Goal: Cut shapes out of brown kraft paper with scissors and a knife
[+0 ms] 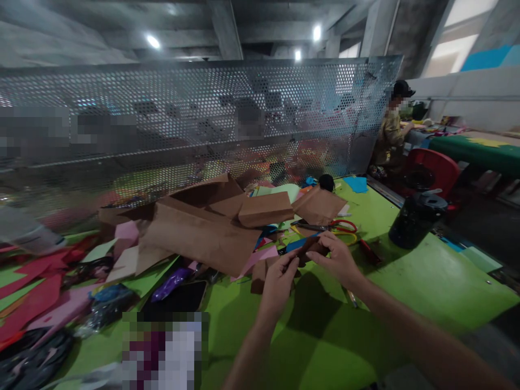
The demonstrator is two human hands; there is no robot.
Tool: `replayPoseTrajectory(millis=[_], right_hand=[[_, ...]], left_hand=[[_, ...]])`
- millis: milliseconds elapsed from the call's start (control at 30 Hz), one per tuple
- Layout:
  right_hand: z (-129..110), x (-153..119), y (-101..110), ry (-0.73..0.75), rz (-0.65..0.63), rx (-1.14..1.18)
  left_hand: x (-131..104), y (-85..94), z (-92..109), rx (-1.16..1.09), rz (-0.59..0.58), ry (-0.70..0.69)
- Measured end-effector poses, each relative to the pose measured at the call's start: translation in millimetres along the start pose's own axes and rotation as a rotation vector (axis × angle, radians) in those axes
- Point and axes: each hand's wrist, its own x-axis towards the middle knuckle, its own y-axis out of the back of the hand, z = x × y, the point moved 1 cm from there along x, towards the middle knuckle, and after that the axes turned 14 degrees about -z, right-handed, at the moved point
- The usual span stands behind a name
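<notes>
Between my two hands is a small piece of brown paper (307, 248), folded or curled, held above the green table. My left hand (281, 276) pinches its near left end, fingers closed. On the other side, my right hand (333, 254) grips the right end between thumb and fingers. Parts of the piece are hidden behind my fingers. Scissors with red and yellow handles (343, 230) lie just beyond my right hand. Another brown scrap (259, 277) rests on the table beside my left hand.
Large brown paper sheets (203, 233) pile up at the back left. Coloured scraps (44, 276) and a purple packet (173, 284) lie at left. A black container (416, 219) stands at right. Behind rises a perforated metal panel (211, 119). A person (392, 130) sits beyond, near a red chair (436, 168).
</notes>
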Motion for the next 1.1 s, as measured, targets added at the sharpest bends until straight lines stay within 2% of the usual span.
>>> replayPoseTrajectory(millis=[100,233,467,633,867,1000,1100], right_hand=[[1.2,-1.0,-1.6,-0.023,0.0,-0.002],[1.9,-1.9,-3.9,-0.023,0.054,-0.007],[3.8,0.1,-4.7,-0.048,0.144,0.051],[1.1,0.7,-3.2,-0.071,0.072,0.089],[3.8,2.9,-4.5,-0.123,0.026,0.407],[8.8,1.8,-8.3,-0.2,-0.019,0.553],[9.1,1.5,-9.8,-0.202,-0.037,0.617]], left_hand=[[0.6,-0.7,-2.1,0.026,0.008,-0.011],[-0.8,-2.0,-3.1,0.099,0.048,-0.059],[-5.0,-3.2,1.5,0.239,0.049,-0.146],[-5.5,-2.4,0.2,0.362,0.055,-0.223],[-11.6,-3.7,-1.2,0.679,0.044,-0.281],[-13.7,-3.3,-3.4,0.865,0.093,-0.291],[-14.3,-2.9,-4.7,0.945,0.128,-0.317]])
